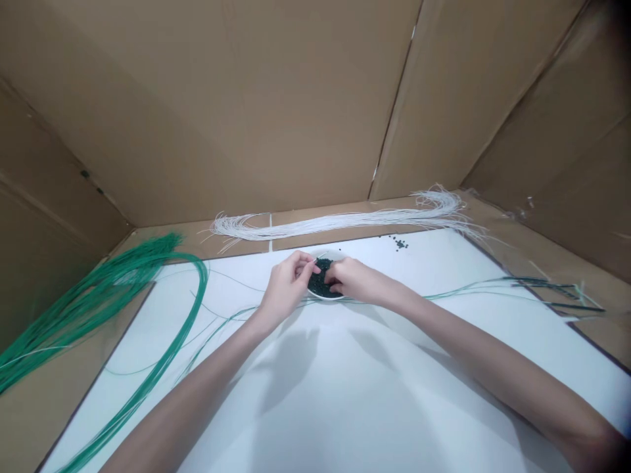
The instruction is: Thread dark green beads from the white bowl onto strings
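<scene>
A white bowl filled with small dark green beads stands on the white board between my hands. On the bowl's left edge my left hand is closed in a pinch, with the short end of a thin white strand poking out over the beads. My right hand reaches into the bowl from the right, its fingers bent together at the beads. Whatever those fingertips hold is hidden. Thin green strands run across the board, passing close by the bowl's near side.
A bundle of white strands lies along the cardboard at the back. Long green strands spread over the left side and curve onto the board. Several loose beads lie behind the bowl. Dark beaded lengths rest at the right edge. Cardboard walls surround the board.
</scene>
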Tool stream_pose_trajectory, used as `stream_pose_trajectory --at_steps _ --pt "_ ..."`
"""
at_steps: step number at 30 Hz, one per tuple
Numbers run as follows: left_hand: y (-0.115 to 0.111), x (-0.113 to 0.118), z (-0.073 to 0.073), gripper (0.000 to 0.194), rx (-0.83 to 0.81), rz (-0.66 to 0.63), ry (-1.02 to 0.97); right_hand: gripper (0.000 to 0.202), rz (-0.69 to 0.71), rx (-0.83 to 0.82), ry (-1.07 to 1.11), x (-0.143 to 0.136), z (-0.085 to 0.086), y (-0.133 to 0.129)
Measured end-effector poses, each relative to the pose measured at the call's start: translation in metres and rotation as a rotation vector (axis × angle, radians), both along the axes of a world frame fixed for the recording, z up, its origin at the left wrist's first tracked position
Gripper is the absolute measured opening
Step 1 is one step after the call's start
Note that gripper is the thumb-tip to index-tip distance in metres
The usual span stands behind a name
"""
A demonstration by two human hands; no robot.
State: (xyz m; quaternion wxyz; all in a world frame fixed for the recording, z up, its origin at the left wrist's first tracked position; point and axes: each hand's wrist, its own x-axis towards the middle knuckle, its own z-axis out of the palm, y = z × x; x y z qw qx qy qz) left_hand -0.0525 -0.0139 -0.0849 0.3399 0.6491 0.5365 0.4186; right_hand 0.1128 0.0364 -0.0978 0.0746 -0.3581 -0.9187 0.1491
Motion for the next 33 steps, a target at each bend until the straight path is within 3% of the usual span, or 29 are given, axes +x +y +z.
stream_pose_trajectory --at_steps 4,8,14,17,22,33 --pt "-0.001 0.001 0.0 0.023 -0.024 0.016 0.019 0.02 -0.027 0.027 0.005 -0.003 -0.012 0.002" --pt "-0.001 0.0 0.001 0.023 -0.029 -0.009 0.029 0.018 -0.048 0.041 0.082 0.001 -0.003 -0.001" --pt "-0.004 0.002 0.004 0.018 -0.035 -0.017 0.022 0.016 -0.221 -0.066 0.527 0.009 0.009 -0.01" --pt "-0.006 0.004 0.004 0.023 -0.024 -0.046 0.009 0.019 -0.303 -0.167 0.722 0.012 0.004 -0.012" --pt "-0.006 0.005 0.0 0.021 -0.057 -0.07 -0.031 0.018 -0.288 -0.308 0.945 0.015 -0.007 -0.012" --pt "-0.009 0.008 0.0 0.018 0.04 -0.014 0.118 0.011 -0.285 -0.409 1.049 0.015 -0.007 -0.014"
